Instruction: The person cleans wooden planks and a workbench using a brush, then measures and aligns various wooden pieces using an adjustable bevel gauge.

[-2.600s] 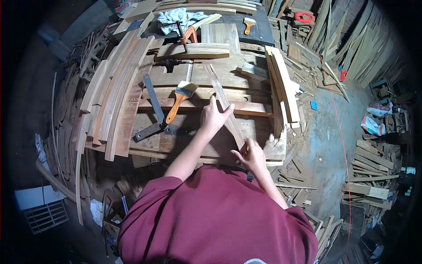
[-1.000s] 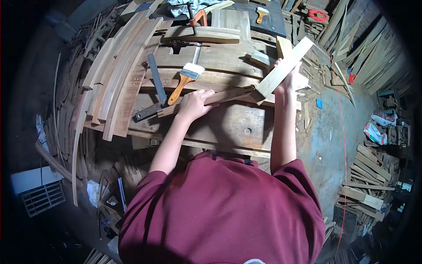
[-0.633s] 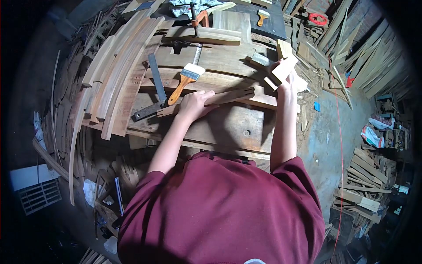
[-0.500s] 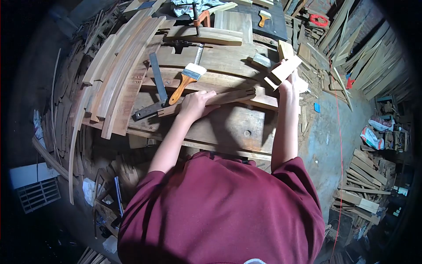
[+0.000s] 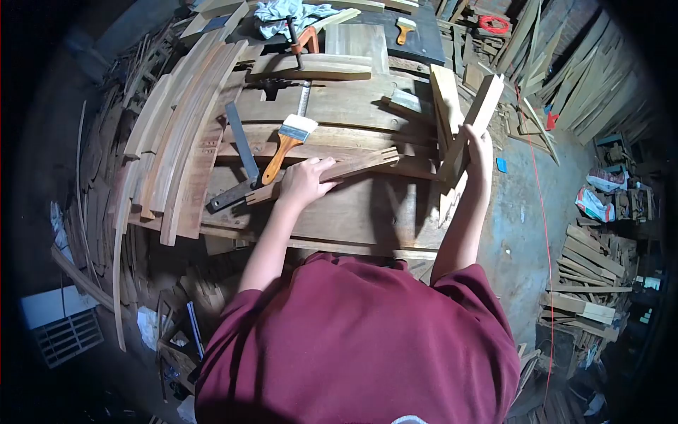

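Note:
My left hand (image 5: 305, 182) is closed around a narrow wooden rail (image 5: 360, 165) with slots cut in its ends, above the workbench (image 5: 346, 215). At the bench's right end my right hand (image 5: 479, 155) grips a squared wooden block (image 5: 484, 104), tilted upward. Close beside that block is a second pale wooden piece (image 5: 444, 92); whether my fingers touch it I cannot tell. A flat brush (image 5: 288, 145) with a wooden handle lies just beyond my left hand. To its left rests a try square (image 5: 243, 141), its dark stock partly near the rail's end.
Long wooden strips (image 5: 187, 127) are stacked on the left. A clamp (image 5: 296, 46) stands at the back beside a thick board (image 5: 311, 67). Another brush (image 5: 405, 30) lies on a dark surface. Scrap wood (image 5: 586, 261) and a red cord (image 5: 544, 212) are on the right.
My right hand has turned the wooden block from lying across to pointing up and away. The pale piece beside it now shows more fully. My left hand keeps its hold; the view has shifted slightly.

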Available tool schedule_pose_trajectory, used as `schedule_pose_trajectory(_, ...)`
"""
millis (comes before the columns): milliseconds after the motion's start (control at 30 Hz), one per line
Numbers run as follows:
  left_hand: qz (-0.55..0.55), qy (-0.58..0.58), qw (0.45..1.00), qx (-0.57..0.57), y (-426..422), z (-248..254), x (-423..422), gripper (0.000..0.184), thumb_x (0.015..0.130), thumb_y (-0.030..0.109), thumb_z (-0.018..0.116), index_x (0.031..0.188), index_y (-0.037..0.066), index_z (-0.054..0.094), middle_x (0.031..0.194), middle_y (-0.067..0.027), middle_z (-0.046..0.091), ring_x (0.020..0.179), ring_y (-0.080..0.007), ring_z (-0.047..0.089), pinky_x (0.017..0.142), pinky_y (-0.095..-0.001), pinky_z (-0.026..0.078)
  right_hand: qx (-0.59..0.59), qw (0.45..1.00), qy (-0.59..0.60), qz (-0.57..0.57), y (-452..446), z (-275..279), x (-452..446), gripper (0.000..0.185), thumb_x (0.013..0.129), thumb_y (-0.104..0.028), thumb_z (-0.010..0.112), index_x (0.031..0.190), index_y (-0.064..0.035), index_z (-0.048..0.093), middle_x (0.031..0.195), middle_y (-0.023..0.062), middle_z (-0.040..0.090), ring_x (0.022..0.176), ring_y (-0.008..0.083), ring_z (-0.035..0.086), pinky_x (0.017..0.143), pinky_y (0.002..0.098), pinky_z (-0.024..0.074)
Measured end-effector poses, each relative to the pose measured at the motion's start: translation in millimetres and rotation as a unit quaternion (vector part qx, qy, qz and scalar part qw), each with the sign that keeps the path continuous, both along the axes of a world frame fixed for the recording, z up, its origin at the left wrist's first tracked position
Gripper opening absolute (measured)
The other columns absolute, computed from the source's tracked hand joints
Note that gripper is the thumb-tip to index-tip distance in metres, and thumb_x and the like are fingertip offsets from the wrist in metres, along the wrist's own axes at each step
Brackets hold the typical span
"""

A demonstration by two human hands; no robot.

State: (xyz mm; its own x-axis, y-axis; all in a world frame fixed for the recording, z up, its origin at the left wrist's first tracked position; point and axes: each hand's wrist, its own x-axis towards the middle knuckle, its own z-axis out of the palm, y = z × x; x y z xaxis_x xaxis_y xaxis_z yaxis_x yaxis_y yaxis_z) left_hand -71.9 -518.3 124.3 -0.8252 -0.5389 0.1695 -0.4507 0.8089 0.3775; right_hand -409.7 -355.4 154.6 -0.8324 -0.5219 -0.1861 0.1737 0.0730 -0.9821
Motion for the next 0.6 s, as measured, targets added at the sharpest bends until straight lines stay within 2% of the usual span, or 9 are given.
schedule_pose_trajectory(67,0.002,0.004,1.000,-0.002,2,1,1,0.047,0.064,0.034,0.076,0.106,0.018,0.062,0.086,-0.0077,0.061,0.074,-0.0278,0.063,0.062,-0.0390,0.052,0.097,0.979,0.164,-0.073,5,12,16,0.030,0.073,-0.020,0.067,0.094,-0.0009,0.056,0.075,0.0087,0.061,0.066,0.0186,0.061,0.059,0.0307,0.0479)
schedule_pose_trajectory(100,-0.002,0.005,1.000,-0.002,3,1,1,0.047,0.064,0.034,0.076,0.106,0.018,0.062,0.086,-0.0077,0.061,0.074,-0.0278,0.063,0.062,-0.0390,0.052,0.223,0.913,0.330,-0.093,9,-9,0,0.034,0.071,-0.021,0.070,0.093,0.0003,0.055,0.077,0.0113,0.062,0.068,0.0221,0.062,0.062,0.0323,0.0483)
schedule_pose_trajectory(133,0.003,0.001,1.000,0.005,5,4,1,0.047,0.064,0.031,0.077,0.105,0.016,0.062,0.086,-0.0091,0.061,0.075,-0.0291,0.062,0.062,-0.0394,0.051,0.265,0.869,0.400,-0.120,7,14,22,0.037,0.069,-0.024,0.073,0.091,0.0003,0.055,0.078,0.0144,0.063,0.068,0.0260,0.062,0.063,0.0337,0.0482)
schedule_pose_trajectory(167,0.008,-0.003,1.000,0.013,6,6,0,0.046,0.064,0.029,0.077,0.104,0.013,0.061,0.086,-0.0105,0.061,0.076,-0.0303,0.061,0.063,-0.0398,0.050,0.295,0.854,0.413,-0.113,5,17,24,0.041,0.066,-0.026,0.077,0.090,-0.0003,0.055,0.080,0.0168,0.063,0.070,0.0294,0.062,0.066,0.0357,0.0478)
schedule_pose_trajectory(200,0.006,-0.002,1.000,0.014,7,6,0,0.046,0.064,0.029,0.077,0.104,0.013,0.061,0.086,-0.0105,0.061,0.076,-0.0303,0.061,0.063,-0.0398,0.050,0.255,0.859,0.431,-0.111,7,20,31,0.045,0.062,-0.028,0.081,0.086,0.0001,0.055,0.079,0.0176,0.062,0.072,0.0309,0.061,0.068,0.0373,0.0473)
schedule_pose_trajectory(233,0.008,-0.005,1.000,0.017,8,6,0,0.045,0.064,0.029,0.076,0.104,0.014,0.061,0.085,-0.0102,0.060,0.075,-0.0302,0.061,0.062,-0.0399,0.050,0.278,0.840,0.456,-0.099,8,24,36,0.048,0.061,-0.029,0.079,0.089,-0.0007,0.053,0.084,0.0183,0.059,0.083,0.0353,0.058,0.074,0.0419,0.0461)
schedule_pose_trajectory(333,0.014,-0.002,1.000,0.017,8,5,0,0.043,0.064,0.028,0.076,0.103,0.014,0.061,0.082,-0.0097,0.059,0.074,-0.0300,0.061,0.061,-0.0401,0.050,0.373,0.781,0.486,-0.122,-4,28,45,0.054,0.061,-0.034,0.079,0.093,-0.0031,0.048,0.092,0.0180,0.057,0.089,0.0354,0.057,0.076,0.0430,0.0468)
schedule_pose_trajectory(433,0.014,0.005,1.000,0.016,10,4,1,0.042,0.063,0.026,0.077,0.101,0.015,0.061,0.080,-0.0093,0.058,0.073,-0.0299,0.061,0.060,-0.0402,0.050,0.397,0.780,0.469,-0.117,-15,28,41,0.055,0.061,-0.035,0.080,0.093,-0.0032,0.049,0.092,0.0190,0.057,0.089,0.0359,0.057,0.075,0.0430,0.0471)
schedule_pose_trajectory(600,0.010,0.010,1.000,0.008,12,2,2,0.043,0.061,0.025,0.078,0.100,0.018,0.061,0.079,-0.0081,0.058,0.072,-0.0286,0.062,0.059,-0.0399,0.050,0.491,0.751,0.427,-0.117,-35,26,27,0.055,0.069,-0.055,0.068,0.092,-0.0070,0.052,0.086,0.0167,0.060,0.090,0.0316,0.058,0.075,0.0414,0.0488)
